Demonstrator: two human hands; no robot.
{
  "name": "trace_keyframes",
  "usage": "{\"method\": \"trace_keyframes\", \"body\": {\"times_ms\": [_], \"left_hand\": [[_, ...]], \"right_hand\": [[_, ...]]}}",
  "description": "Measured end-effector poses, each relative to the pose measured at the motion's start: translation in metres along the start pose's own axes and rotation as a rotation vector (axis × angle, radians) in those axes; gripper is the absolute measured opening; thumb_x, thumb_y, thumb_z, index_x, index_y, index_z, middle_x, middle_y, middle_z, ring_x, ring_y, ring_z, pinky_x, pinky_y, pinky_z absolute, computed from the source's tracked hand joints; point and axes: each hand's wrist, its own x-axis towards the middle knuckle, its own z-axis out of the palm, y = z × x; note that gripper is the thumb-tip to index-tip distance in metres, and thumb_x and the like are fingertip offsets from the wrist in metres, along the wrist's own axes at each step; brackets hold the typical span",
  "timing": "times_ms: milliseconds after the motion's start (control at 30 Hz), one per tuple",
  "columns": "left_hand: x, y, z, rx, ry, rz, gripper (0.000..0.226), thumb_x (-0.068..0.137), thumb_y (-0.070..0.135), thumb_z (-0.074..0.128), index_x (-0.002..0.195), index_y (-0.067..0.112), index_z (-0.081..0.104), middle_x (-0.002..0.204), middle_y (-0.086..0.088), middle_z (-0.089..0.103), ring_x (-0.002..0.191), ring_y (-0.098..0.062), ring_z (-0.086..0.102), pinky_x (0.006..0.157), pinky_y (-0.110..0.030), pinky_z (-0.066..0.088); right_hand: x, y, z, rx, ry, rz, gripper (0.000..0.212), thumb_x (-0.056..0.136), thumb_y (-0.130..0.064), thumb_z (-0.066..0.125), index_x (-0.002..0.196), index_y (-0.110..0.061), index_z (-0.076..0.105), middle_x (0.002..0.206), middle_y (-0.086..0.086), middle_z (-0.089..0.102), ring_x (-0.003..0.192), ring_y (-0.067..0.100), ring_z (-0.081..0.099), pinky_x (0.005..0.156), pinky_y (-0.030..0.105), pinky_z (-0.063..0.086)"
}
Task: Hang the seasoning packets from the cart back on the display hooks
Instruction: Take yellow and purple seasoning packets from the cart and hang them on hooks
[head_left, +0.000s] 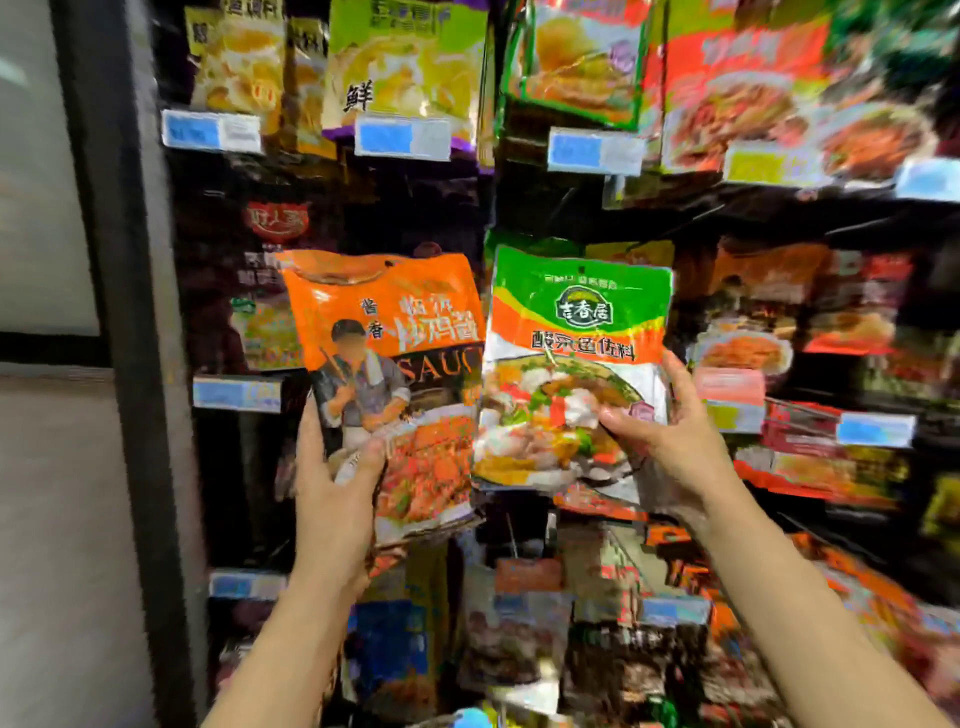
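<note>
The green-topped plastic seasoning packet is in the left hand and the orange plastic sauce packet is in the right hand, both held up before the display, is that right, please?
Not quite: the hands are swapped. The head view shows the green-topped plastic seasoning packet held by the right hand and the orange plastic sauce packet held by the left hand. Both are indeed held up before the display.

Dim aisle, lit from the front: the two held packets (519, 374) show sharp and bright (some glare on their foil), while the display's right edge and lower corners smear into heavy motion blur and blocky artefacts.
</note>
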Motion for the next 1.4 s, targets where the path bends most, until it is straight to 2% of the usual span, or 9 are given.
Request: {"method": "trace_keyframes", "body": {"times_ms": [100, 333, 433, 533, 900, 1000, 1233, 1300, 1400], "left_hand": [[0.002, 0.001, 0.012, -0.005, 0.010, 0.015, 0.065, 0.095, 0.009, 0.061, 0.151, 0.028, 0.033, 0.141, -0.019, 0.052, 0.122, -0.035, 0.056, 0.104, -0.057, 0.045], [0.011, 0.008, 0.022, -0.018, 0.116, 0.096, 0.057, 0.098, 0.008, 0.056, 0.143, 0.041, 0.041, 0.134, -0.010, 0.058, 0.116, -0.024, 0.061, 0.087, -0.037, 0.052], [0.007, 0.012, 0.032, -0.057, 0.126, 0.127, 0.061, 0.099, 0.011, 0.055, 0.116, 0.069, 0.048, 0.131, -0.005, 0.062, 0.112, -0.028, 0.065, 0.086, -0.051, 0.055], [0.004, 0.012, 0.040, -0.065, 0.145, 0.128, 0.059, 0.098, 0.014, 0.056, 0.108, 0.071, 0.047, 0.130, -0.005, 0.061, 0.111, -0.031, 0.066, 0.084, -0.056, 0.056], [0.006, 0.008, 0.060, -0.035, 0.169, 0.161, 0.057, 0.097, 0.018, 0.060, 0.111, 0.072, 0.048, 0.133, -0.002, 0.059, 0.116, -0.032, 0.062, 0.087, -0.061, 0.054], [0.004, 0.008, 0.060, -0.080, 0.163, 0.140, 0.055, 0.099, 0.014, 0.056, 0.129, 0.059, 0.043, 0.133, -0.003, 0.060, 0.112, -0.029, 0.066, 0.080, -0.053, 0.058], [-0.003, 0.012, 0.051, -0.061, 0.168, 0.115, 0.056, 0.099, 0.014, 0.055, 0.137, 0.051, 0.037, 0.107, -0.003, 0.065, 0.097, -0.026, 0.070, 0.069, -0.045, 0.061], [-0.005, 0.014, 0.044, -0.024, 0.163, 0.113, 0.056, 0.097, 0.016, 0.056, 0.135, 0.051, 0.037, 0.111, -0.005, 0.064, 0.098, -0.025, 0.070, 0.067, -0.041, 0.062], [-0.007, 0.018, 0.031, 0.071, 0.131, 0.124, 0.058, 0.092, 0.020, 0.061, 0.134, 0.054, 0.040, 0.114, -0.010, 0.068, 0.105, -0.031, 0.067, 0.076, -0.046, 0.059]], "right_hand": [[0.028, -0.021, -0.008, 0.069, 0.047, -0.003, 0.081, 0.071, 0.021, 0.066, 0.141, -0.013, 0.044, 0.109, -0.008, 0.067, 0.077, 0.005, 0.070, 0.064, 0.020, 0.057], [0.098, -0.048, 0.000, 0.092, -0.078, -0.021, 0.073, 0.077, 0.026, 0.058, 0.139, -0.010, 0.047, 0.078, -0.011, 0.074, 0.063, 0.006, 0.070, 0.054, 0.019, 0.055], [0.110, -0.048, -0.008, 0.082, -0.110, -0.039, 0.077, 0.077, 0.024, 0.060, 0.140, -0.016, 0.045, 0.095, -0.002, 0.069, 0.066, 0.006, 0.071, 0.053, 0.020, 0.054], [0.112, -0.035, -0.024, 0.066, -0.182, -0.061, 0.080, 0.074, 0.023, 0.063, 0.140, -0.020, 0.047, 0.110, 0.002, 0.068, 0.078, 0.011, 0.072, 0.056, 0.023, 0.056], [0.142, -0.039, -0.024, 0.077, -0.200, -0.055, 0.081, 0.075, 0.017, 0.068, 0.143, -0.021, 0.047, 0.121, 0.005, 0.066, 0.087, 0.015, 0.073, 0.062, 0.025, 0.057], [0.146, -0.038, -0.024, 0.051, -0.187, 0.010, 0.076, 0.077, 0.015, 0.069, 0.141, -0.020, 0.049, 0.112, 0.005, 0.069, 0.078, 0.012, 0.073, 0.059, 0.024, 0.056], [0.173, -0.025, -0.006, 0.028, -0.117, 0.083, 0.062, 0.075, 0.016, 0.071, 0.123, -0.016, 0.050, 0.105, 0.001, 0.067, 0.087, 0.018, 0.069, 0.060, 0.026, 0.059], [0.187, -0.009, 0.010, -0.092, -0.081, 0.089, 0.073, 0.073, 0.009, 0.078, 0.134, -0.014, 0.044, 0.120, 0.003, 0.062, 0.102, 0.024, 0.066, 0.075, 0.033, 0.060], [0.201, 0.011, 0.025, -0.479, -0.029, 0.079, 0.090, 0.077, -0.017, 0.083, 0.149, -0.015, 0.028, 0.142, 0.013, 0.048, 0.125, 0.034, 0.052, 0.100, 0.042, 0.048]]}}
